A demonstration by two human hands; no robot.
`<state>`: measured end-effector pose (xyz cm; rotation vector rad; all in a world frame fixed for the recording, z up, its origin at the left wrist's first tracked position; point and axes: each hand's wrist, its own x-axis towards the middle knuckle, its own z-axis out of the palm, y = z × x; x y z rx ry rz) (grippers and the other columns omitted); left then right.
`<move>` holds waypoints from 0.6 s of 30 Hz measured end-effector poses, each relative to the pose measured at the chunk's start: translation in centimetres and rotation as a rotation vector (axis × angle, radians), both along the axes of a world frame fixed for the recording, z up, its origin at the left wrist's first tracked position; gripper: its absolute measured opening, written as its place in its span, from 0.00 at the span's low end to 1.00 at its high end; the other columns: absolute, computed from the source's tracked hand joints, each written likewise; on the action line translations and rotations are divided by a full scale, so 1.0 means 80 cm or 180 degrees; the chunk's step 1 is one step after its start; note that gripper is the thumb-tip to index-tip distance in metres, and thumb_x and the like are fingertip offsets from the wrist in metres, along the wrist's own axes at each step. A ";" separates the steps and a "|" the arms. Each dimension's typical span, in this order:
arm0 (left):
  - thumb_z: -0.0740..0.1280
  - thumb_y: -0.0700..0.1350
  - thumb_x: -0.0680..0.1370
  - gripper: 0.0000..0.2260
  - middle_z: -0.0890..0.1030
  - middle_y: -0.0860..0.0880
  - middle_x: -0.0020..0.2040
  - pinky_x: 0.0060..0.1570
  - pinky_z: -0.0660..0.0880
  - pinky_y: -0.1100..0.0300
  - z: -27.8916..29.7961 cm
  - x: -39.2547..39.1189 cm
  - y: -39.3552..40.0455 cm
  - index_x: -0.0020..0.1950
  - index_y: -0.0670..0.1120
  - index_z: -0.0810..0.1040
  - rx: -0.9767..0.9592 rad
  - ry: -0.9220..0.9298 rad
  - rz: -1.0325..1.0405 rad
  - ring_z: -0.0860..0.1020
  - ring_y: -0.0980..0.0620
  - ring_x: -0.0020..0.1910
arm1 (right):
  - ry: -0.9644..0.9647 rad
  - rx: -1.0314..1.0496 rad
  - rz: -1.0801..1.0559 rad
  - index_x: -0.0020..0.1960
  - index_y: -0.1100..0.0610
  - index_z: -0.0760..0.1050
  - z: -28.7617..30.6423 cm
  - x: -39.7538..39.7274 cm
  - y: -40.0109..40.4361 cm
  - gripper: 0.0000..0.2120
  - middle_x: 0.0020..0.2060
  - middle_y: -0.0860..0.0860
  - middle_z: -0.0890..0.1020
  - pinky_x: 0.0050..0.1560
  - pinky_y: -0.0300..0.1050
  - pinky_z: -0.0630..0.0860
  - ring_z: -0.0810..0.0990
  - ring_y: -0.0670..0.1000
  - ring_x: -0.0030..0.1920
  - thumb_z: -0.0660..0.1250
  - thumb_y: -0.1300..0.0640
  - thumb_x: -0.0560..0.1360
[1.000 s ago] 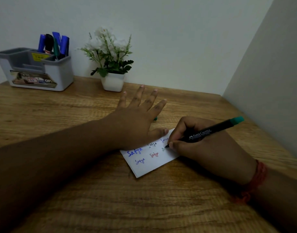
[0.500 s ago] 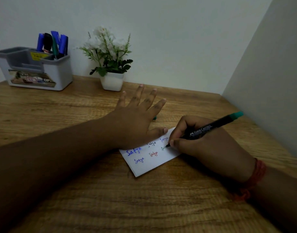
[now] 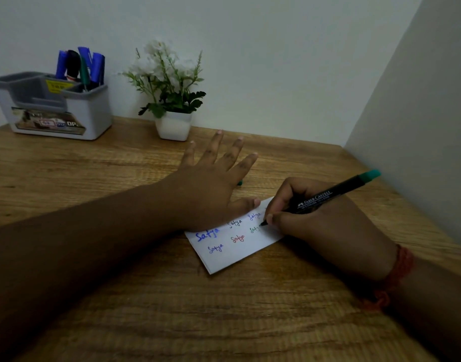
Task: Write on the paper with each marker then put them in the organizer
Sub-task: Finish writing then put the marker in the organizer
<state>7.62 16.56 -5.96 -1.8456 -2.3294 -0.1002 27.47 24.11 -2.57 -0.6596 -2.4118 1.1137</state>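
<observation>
Paper (image 3: 239, 246), small white slip, lies skewed on the wooden desk (image 3: 93, 178), near its right side; everything below is placed relative to it. Left hand (image 3: 211, 184) lies flat w/ fingers straight and spread, heel and thumb pressing the paper's upper-left edge, not gripping anything. Right hand (image 3: 320, 220) sits at the paper's right end, fingers curled round a marker (image 3: 326, 195), black barrel w/ teal end cap, tip touching the paper by the green word. Barrel print reads "FABER-CASTELL"; the smaller line under it is too blurred to read. Writing on the paper: "Satya" several times, big blue at left, black and blue along the top row, blue, red and green along the bottom row. A bit of teal, prob. the cap (image 3: 240, 182), peeks out just beyond the left hand's fingers, mostly hidden. Organizer (image 3: 91, 118), grey and white, stands far up-left of the paper near the back wall, w/ blue, black and green markers (image 3: 80, 66) upright in its rear right compartment; its yellow sticker and front label aren't legible beyond "OP". Potted plant (image 3: 173, 124), white flowers, white pot, stands beyond the paper, btwn it and the back wall. Side wall (image 3: 420, 126) closes in right of the paper, close to the marker's teal end. Bare desk stretches left of the paper and toward the viewer. Red thread band (image 3: 399, 270) on the right wrist.
</observation>
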 end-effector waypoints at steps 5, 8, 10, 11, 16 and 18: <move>0.42 0.73 0.74 0.37 0.29 0.53 0.77 0.72 0.37 0.33 0.001 0.000 0.000 0.77 0.60 0.33 -0.0008 -0.0016 -0.0003 0.26 0.47 0.74 | -0.0035 0.0071 0.0057 0.39 0.56 0.82 0.000 0.000 0.001 0.04 0.39 0.50 0.85 0.33 0.31 0.74 0.82 0.44 0.37 0.73 0.62 0.71; 0.42 0.73 0.74 0.37 0.29 0.53 0.77 0.72 0.37 0.33 0.000 -0.001 0.001 0.77 0.60 0.33 -0.0009 -0.0013 0.0008 0.26 0.47 0.74 | -0.0013 0.0062 0.0035 0.39 0.55 0.82 -0.001 0.000 0.003 0.04 0.39 0.50 0.85 0.33 0.31 0.74 0.81 0.43 0.38 0.73 0.62 0.71; 0.42 0.73 0.73 0.37 0.29 0.53 0.77 0.72 0.37 0.33 -0.001 -0.001 0.001 0.77 0.60 0.33 -0.0001 -0.0006 0.0007 0.26 0.47 0.74 | -0.0026 0.0070 0.0027 0.39 0.55 0.81 -0.003 -0.001 0.005 0.04 0.39 0.49 0.85 0.34 0.32 0.74 0.82 0.45 0.39 0.73 0.62 0.71; 0.41 0.73 0.73 0.37 0.29 0.53 0.77 0.72 0.37 0.33 -0.001 -0.002 0.001 0.77 0.60 0.32 0.0013 -0.0009 -0.0002 0.26 0.47 0.74 | -0.0007 0.0070 0.0018 0.39 0.55 0.81 -0.003 0.000 0.005 0.04 0.39 0.49 0.85 0.33 0.32 0.74 0.82 0.46 0.39 0.73 0.63 0.71; 0.40 0.73 0.74 0.35 0.29 0.55 0.77 0.72 0.36 0.35 0.000 -0.001 0.000 0.76 0.61 0.31 0.0088 -0.0185 -0.0033 0.26 0.49 0.74 | 0.0592 -0.0179 -0.0219 0.40 0.59 0.81 -0.003 0.001 0.013 0.03 0.36 0.53 0.85 0.38 0.39 0.78 0.81 0.46 0.36 0.72 0.64 0.72; 0.39 0.73 0.74 0.35 0.30 0.56 0.77 0.72 0.34 0.36 0.003 -0.001 -0.001 0.76 0.62 0.31 0.0098 -0.0405 0.0001 0.26 0.50 0.74 | 0.0803 -0.0214 -0.0300 0.40 0.60 0.80 -0.002 0.001 0.018 0.03 0.34 0.52 0.84 0.42 0.47 0.79 0.81 0.48 0.36 0.72 0.64 0.72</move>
